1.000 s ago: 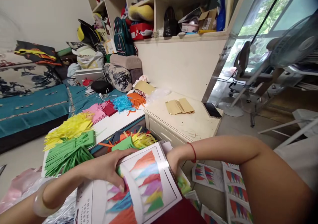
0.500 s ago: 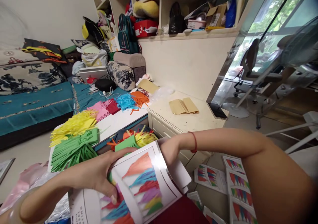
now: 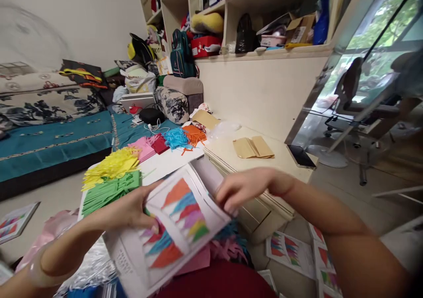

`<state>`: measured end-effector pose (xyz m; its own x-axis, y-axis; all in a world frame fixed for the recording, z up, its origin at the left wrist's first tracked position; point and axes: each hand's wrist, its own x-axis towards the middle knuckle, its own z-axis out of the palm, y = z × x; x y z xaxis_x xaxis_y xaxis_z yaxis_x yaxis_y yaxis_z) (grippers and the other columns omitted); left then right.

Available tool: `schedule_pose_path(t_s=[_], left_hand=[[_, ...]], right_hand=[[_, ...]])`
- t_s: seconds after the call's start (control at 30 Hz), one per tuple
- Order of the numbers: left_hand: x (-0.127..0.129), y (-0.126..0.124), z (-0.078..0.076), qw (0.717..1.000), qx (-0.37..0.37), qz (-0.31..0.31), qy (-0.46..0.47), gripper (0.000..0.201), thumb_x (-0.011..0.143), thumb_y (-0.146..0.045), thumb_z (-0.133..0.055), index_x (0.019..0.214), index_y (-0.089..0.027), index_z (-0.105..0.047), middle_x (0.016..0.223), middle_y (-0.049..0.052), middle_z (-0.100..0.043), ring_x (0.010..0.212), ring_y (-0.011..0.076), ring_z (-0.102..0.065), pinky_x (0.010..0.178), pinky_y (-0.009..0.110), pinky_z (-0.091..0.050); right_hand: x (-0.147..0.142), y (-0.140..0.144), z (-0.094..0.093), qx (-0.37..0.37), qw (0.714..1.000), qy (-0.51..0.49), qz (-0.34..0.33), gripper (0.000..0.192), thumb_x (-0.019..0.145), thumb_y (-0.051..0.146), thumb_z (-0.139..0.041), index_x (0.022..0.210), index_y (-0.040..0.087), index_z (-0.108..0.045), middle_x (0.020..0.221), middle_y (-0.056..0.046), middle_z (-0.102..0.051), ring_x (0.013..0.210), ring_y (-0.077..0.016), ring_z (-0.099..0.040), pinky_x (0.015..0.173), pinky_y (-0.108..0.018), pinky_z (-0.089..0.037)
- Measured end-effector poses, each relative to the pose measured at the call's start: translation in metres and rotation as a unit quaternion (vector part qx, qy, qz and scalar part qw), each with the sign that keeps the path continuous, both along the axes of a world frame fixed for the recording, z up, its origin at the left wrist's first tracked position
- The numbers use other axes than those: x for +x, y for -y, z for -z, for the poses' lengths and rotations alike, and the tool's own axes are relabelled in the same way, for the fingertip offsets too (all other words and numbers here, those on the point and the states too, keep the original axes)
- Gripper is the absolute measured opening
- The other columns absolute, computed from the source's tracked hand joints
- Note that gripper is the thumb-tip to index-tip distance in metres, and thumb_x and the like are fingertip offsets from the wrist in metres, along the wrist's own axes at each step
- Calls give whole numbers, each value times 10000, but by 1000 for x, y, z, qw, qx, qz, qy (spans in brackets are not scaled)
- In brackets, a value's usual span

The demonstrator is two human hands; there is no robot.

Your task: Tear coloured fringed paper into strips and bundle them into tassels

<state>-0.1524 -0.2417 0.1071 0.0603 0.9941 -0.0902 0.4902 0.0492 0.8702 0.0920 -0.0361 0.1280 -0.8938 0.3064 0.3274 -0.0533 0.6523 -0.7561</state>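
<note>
The left hand (image 3: 132,210) grips the near-left edge of a printed card (image 3: 172,227) bearing coloured pennant shapes, thumb pressed flat on its face and fingers curled beneath; the right hand (image 3: 244,190) rests half-closed on the card's far-right edge, fingertips pinching the border, though how much lies under them is blurred. The card tilts between both hands, just above the lap.

Beyond the left hand, a white board (image 3: 165,163) carries sorted heaps of cut paper: green strips (image 3: 109,190) nearest, yellow fringe (image 3: 110,165) behind, then pink (image 3: 142,148), dark red (image 3: 159,143), blue (image 3: 176,138) and orange (image 3: 193,135) furthest off. Below the right hand, loose pink and teal fringe (image 3: 228,245) lies in a heap. Past the right hand stands a cream drawer cabinet (image 3: 251,210), drawers shut, with brown paper envelopes (image 3: 253,147) and a phone (image 3: 300,156) on top. Further printed cards (image 3: 291,249) lie on the floor under the right forearm. A crinkled clear bag (image 3: 89,267) sits under the left forearm; its contents cannot be made out.
</note>
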Motion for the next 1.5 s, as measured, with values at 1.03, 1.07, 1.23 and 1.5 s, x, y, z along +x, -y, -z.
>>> schedule_pose_path(t_s=[1.03,1.07,1.23,1.5], left_hand=[[71,-3,152,897,81,-352,256,505,594,-403,-801,983,-102,-688,981,124,-719,918,277,-657,848,374,-512],[70,-2,153,890,76,-363,266,503,613,-416,-788,986,-95,-683,989,134,-717,920,283,-660,859,389,-510],[74,-3,153,901,72,-331,270,620,611,-409,-797,1109,-89,-616,1095,172,-676,1009,310,-637,925,431,-480],[50,-24,123,793,373,-445,184,364,738,-428,-704,1010,-188,-664,1030,87,-666,1022,214,-606,949,328,-441]], right_hand=[[-28,61,149,-334,938,-3,95,455,595,374,-810,964,151,-664,982,-95,-703,913,-255,-655,875,-400,-510],[-28,59,148,-333,940,-18,76,523,604,373,-808,1050,165,-634,1052,-101,-685,966,-258,-645,900,-403,-500],[-33,33,129,-285,942,-161,74,748,729,343,-737,1367,272,-353,1279,-96,-557,1103,-207,-588,952,-365,-471],[-48,17,113,-167,967,-168,97,262,800,392,-658,994,215,-658,944,-58,-682,876,-186,-636,781,-293,-522]])
